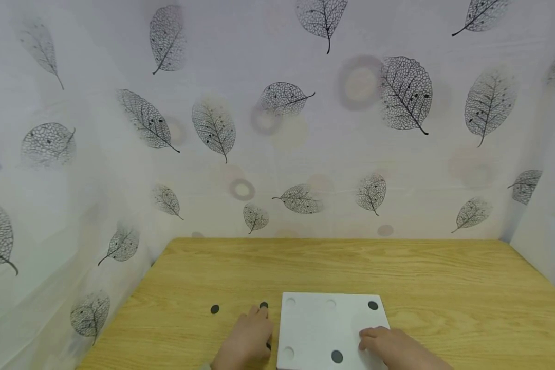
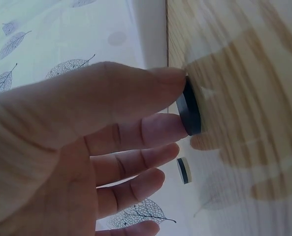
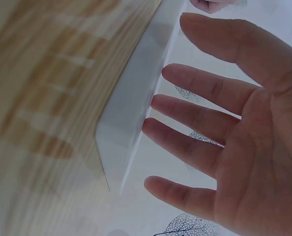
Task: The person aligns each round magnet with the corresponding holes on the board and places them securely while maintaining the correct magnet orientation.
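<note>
At its far end, my left hand (image 1: 248, 333) pinches a small black disc (image 2: 189, 109) at the wooden tabletop (image 1: 203, 272), thumb on one side and index finger on the other. Its remaining fingers spread loosely. A second black disc (image 1: 269, 347) peeks out beside that hand, mostly covered by it. My right hand (image 1: 395, 347) rests its fingertips on the right part of a white board (image 1: 321, 329), fingers long and spread in the right wrist view. Shallow round recesses mark the board; black discs sit in the far right one (image 1: 373, 306) and a near one (image 1: 337, 356).
Another black disc (image 1: 215, 309) lies on the table to the left of my left hand. Empty recesses show at the board's far left (image 1: 291, 302), far middle (image 1: 331, 304) and near left (image 1: 289, 352). A leaf-printed white curtain (image 1: 277, 154) borders the table behind and on both sides.
</note>
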Available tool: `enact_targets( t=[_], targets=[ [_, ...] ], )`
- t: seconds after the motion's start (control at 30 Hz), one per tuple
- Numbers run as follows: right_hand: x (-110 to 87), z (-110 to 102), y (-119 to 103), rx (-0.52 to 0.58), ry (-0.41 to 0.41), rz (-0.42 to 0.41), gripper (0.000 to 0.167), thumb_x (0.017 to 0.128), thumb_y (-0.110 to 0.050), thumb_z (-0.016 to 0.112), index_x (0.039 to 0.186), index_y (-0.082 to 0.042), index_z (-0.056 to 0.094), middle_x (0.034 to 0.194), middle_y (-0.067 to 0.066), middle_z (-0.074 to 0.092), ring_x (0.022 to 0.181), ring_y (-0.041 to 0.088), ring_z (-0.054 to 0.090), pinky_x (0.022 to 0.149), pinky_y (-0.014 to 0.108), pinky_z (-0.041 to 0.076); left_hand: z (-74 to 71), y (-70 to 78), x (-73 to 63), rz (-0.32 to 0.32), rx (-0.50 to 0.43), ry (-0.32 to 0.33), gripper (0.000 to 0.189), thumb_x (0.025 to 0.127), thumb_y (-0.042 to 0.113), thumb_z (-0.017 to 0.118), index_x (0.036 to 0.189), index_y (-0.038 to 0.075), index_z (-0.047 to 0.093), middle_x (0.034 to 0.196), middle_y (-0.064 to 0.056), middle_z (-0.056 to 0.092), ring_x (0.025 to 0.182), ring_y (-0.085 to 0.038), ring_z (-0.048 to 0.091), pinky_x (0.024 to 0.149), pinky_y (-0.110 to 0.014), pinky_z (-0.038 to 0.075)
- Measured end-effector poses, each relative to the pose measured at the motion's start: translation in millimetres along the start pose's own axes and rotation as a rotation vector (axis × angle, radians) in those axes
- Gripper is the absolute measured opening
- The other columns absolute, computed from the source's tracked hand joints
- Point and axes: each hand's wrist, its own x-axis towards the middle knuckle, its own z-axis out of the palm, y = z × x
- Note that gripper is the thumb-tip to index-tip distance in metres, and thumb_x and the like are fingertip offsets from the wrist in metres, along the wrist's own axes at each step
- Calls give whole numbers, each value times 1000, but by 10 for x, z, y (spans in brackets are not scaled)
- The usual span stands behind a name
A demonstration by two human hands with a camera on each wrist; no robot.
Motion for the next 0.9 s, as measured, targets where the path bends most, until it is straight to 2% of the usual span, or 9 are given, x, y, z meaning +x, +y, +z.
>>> enact_targets(
  t=[0.13,0.37,0.53,0.7,0.9],
  targets=[
    [0,-1,3,-2,1,0,50,63,-53,69,94,-14,63,104,6,59,93,25,56,75,39,46,-6,5,-3,-1,-10,-4,24,60,14,76,56,16,52,81,3,42,77,-14,37,63,-30,39],
    [-2,8,4,-14,4,-7,51,64,-55,68,94,-14,63,104,6,59,93,24,56,76,38,46,-19,11,-6,41,29,13,26,60,20,78,55,16,53,83,3,42,78,-15,37,64,-30,39],
    [-1,11,-1,-17,1,0,51,64,-55,68,94,-14,63,104,6,59,93,24,56,75,38,46,-50,9,-3,72,33,52,25,61,19,76,54,17,51,84,2,43,76,-16,37,66,-31,37],
    [-5,7,-7,-14,1,2,51,64,-55,67,94,-14,63,104,7,59,93,24,56,75,39,46,-85,8,-8,99,83,122,24,58,20,76,55,16,53,84,4,45,76,-15,38,64,-29,37],
    [-8,4,-19,-3,1,10,51,64,-55,67,94,-14,63,104,7,59,93,25,56,75,39,46,-172,28,-30,88,89,118,21,59,21,77,60,16,57,87,6,46,77,-13,38,65,-29,36]
  ],
)
